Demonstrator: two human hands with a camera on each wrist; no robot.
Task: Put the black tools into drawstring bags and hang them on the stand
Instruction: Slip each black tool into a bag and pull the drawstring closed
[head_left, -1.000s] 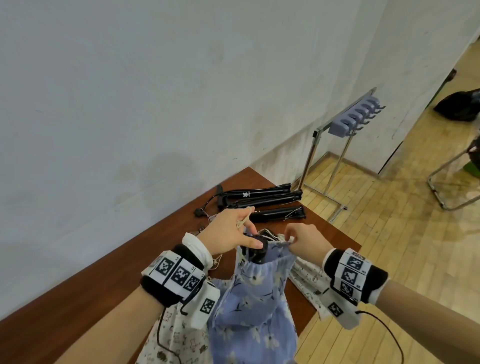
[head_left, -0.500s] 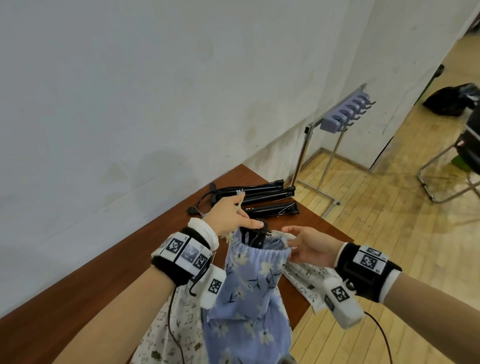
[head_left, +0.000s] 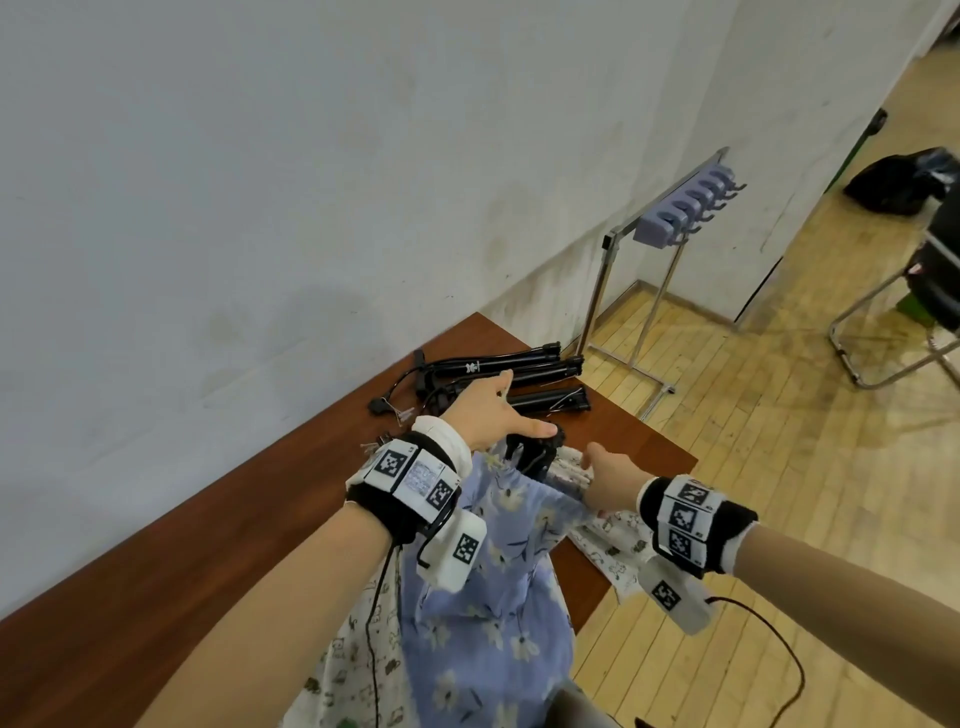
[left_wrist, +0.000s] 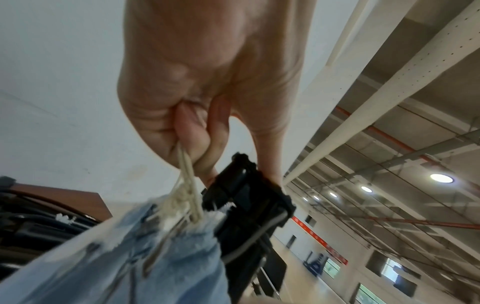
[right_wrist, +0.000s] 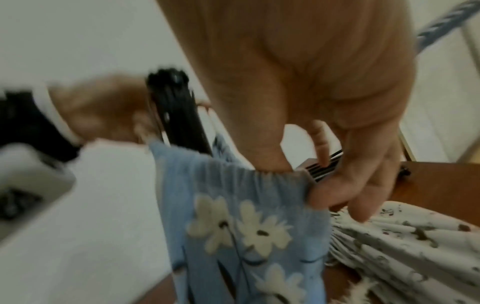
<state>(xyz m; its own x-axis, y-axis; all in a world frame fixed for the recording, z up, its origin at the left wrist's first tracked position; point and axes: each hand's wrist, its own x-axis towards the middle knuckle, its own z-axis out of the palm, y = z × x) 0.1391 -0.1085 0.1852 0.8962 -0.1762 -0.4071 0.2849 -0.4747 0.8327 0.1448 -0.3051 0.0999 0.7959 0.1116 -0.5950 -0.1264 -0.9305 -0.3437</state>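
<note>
With the left hand (left_wrist: 207, 86) pinching the drawstring (left_wrist: 187, 170) and the right hand (right_wrist: 324, 102) gripping the blue bag (head_left: 498, 561) hem over the bench's (head_left: 208, 545) right edge, cinch steadily so the protruding black tool (head_left: 535, 457) stays inside.

Looks like a big hall, sports-hall or warehouse type, not anybody's home. The left wrist view gives it away: on the right side of the frame a high ceiling (left_wrist: 405, 115) with long white beams, red pipes (left_wrist: 389, 133) and a row of round lamps (left_wrist: 441, 178), and lower down a red banner (left_wrist: 319, 240) over windows, though it's too blurry to read. In the head view, a pale wooden strip floor (head_left: 753, 467) fills the right half, next to a scuffed white wall (head_left: 311, 182). A metal stand (head_left: 675, 223) with purple hooks sits at upper right, and a brown counter (head_left: 208, 545) runs along the wall at lower left.
</note>
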